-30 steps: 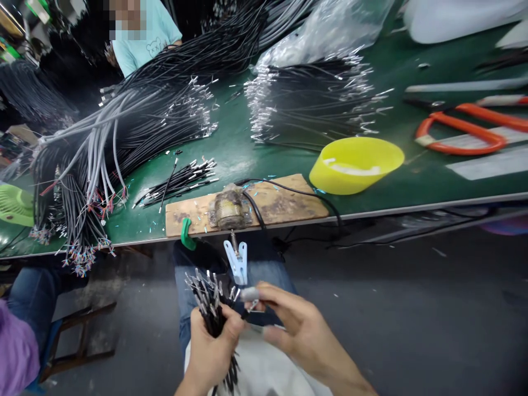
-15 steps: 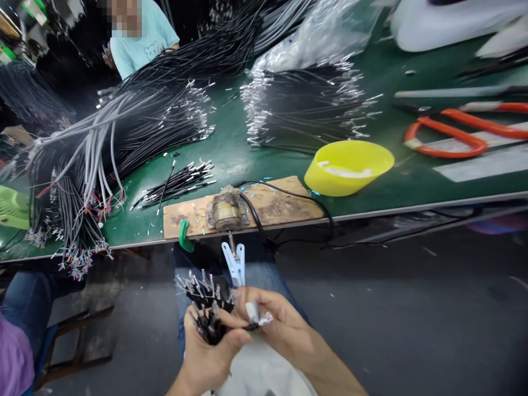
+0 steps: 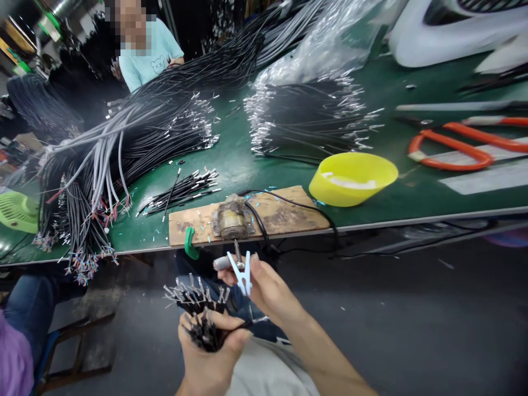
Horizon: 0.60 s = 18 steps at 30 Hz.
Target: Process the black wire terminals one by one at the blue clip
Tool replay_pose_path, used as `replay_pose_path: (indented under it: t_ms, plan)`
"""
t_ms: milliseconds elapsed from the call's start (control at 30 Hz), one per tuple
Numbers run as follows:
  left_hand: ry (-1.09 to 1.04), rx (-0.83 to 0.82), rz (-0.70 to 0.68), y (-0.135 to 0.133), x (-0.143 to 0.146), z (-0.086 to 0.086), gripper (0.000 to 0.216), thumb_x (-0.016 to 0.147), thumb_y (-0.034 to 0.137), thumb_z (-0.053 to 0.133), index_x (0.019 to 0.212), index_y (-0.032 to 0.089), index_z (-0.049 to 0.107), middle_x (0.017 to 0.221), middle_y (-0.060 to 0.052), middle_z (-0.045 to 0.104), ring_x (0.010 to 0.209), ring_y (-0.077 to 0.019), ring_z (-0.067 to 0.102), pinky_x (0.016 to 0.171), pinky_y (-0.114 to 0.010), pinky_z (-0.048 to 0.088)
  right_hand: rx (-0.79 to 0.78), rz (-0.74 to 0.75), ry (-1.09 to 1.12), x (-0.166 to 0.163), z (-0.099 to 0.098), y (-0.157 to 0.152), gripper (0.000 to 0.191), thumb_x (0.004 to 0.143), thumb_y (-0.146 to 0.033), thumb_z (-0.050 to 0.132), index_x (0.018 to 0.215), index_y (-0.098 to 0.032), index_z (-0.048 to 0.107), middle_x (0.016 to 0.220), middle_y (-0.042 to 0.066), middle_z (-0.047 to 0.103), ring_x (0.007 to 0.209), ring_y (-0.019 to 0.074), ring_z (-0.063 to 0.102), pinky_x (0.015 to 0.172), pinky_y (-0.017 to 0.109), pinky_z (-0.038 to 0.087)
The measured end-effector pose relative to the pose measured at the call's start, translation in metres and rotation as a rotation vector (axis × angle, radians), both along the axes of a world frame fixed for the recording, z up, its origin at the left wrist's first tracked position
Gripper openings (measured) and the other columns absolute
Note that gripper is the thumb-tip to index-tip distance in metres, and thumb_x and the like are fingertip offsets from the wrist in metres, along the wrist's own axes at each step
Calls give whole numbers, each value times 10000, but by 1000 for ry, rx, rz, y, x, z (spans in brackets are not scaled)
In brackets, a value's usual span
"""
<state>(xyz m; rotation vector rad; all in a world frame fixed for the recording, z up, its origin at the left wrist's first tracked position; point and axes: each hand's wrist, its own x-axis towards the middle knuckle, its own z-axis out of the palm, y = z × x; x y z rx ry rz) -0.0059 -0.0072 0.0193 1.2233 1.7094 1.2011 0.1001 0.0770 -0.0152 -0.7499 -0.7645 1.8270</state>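
My left hand (image 3: 206, 352) is closed round a bundle of black cables (image 3: 202, 333) with bare silvery wire ends pointing up. Between its thumb and forefinger one cable sticks out to the right, its bare wire end (image 3: 259, 319) showing. My right hand (image 3: 272, 291) reaches round a light blue clip (image 3: 241, 272), thumb on one side and fingers on the other. A grey sleeve-like piece (image 3: 223, 263) shows at the right fingertips; whether worn or held, I cannot tell. The clip hangs on the shaft of a small motor (image 3: 231, 220).
The motor is fixed on a wooden board (image 3: 284, 212) beside a green clamp (image 3: 190, 245) at the table edge. Cable piles (image 3: 309, 118), a yellow cup (image 3: 350, 181) and orange-handled scissors (image 3: 454, 151) lie beyond. Another person (image 3: 150, 58) sits across; a neighbour's leg (image 3: 27, 308) is at left.
My right hand has left the cable end by my left thumb and moved up and left to the blue clip. My left hand still holds the bundle. The view has shifted slightly.
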Motion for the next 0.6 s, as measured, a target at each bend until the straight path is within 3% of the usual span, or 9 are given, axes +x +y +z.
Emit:
replay_pose_path:
  t_ms: [167,267,433,600]
  plan:
    - [-42,-3,58,0,-2,-1,80,636,370,734,607,317,683,579,44,696,534,-220,656,541,-348,564,75,-182,-229,15,-6,-16,434,758,-560,592,569,-169,580,540,-10,511,527,133,470,512,246,396]
    - [-82,-12,56,0,-2,-4,101,616,313,746,611,229,689,572,-7,684,500,-194,626,501,-306,537,115,-185,-286,21,-10,-20,444,773,-563,569,561,-173,576,552,-9,504,546,137,469,532,251,390]
    - [-87,3,47,8,-1,-4,137,607,287,737,617,158,694,569,-43,676,506,-175,608,513,-278,521,31,-1,-60,6,-7,-5,555,742,-687,485,708,-166,674,592,34,608,584,169,552,586,282,448]
    - [-79,22,64,14,-3,-2,126,604,280,744,631,163,706,609,-45,689,517,-180,623,503,-271,527,-105,7,157,-8,12,7,476,624,-642,657,674,-170,697,590,26,633,512,142,541,516,254,444]
